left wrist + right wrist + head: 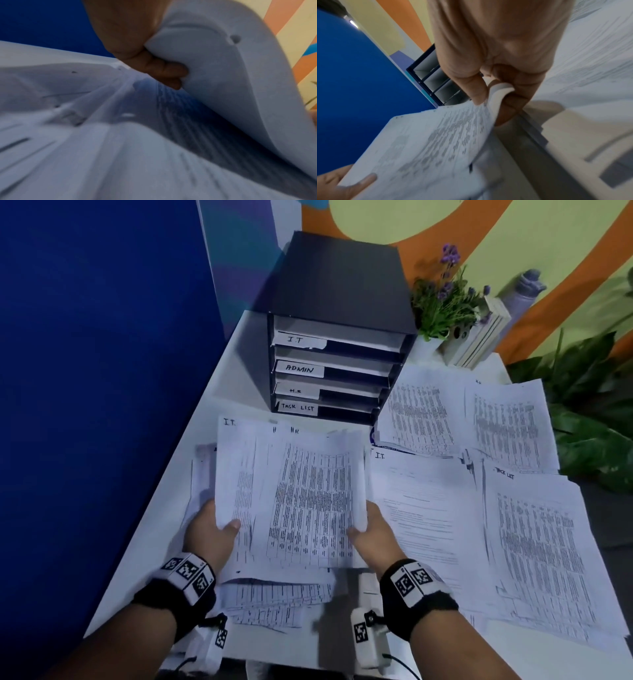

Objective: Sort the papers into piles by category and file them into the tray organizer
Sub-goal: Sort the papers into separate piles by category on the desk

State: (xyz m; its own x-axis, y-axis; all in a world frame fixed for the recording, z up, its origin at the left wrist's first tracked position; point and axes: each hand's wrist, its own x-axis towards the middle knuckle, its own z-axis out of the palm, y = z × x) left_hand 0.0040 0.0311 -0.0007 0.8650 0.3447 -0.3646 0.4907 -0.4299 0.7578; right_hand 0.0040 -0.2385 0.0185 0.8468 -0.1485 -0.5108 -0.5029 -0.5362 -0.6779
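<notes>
I hold a stack of printed papers (294,494) lifted above the table (239,350), in front of the black tray organizer (337,337). My left hand (214,530) grips the stack's left edge, thumb on top; the left wrist view shows its fingers (164,69) curled under the sheets (223,67). My right hand (371,529) pinches the right edge of the papers (436,142), thumb on top. The organizer's trays are labelled I.T (298,340), ADMIN, H.R and TASK LIST. More papers lie under the held stack.
Sorted piles lie on the right of the table: an I.T. sheet (421,508), a TASK LIST pile (541,542) and two table-print piles (421,412) behind. A potted lavender (445,299), a white block and a bottle stand at the back right. A blue partition (102,371) walls the left.
</notes>
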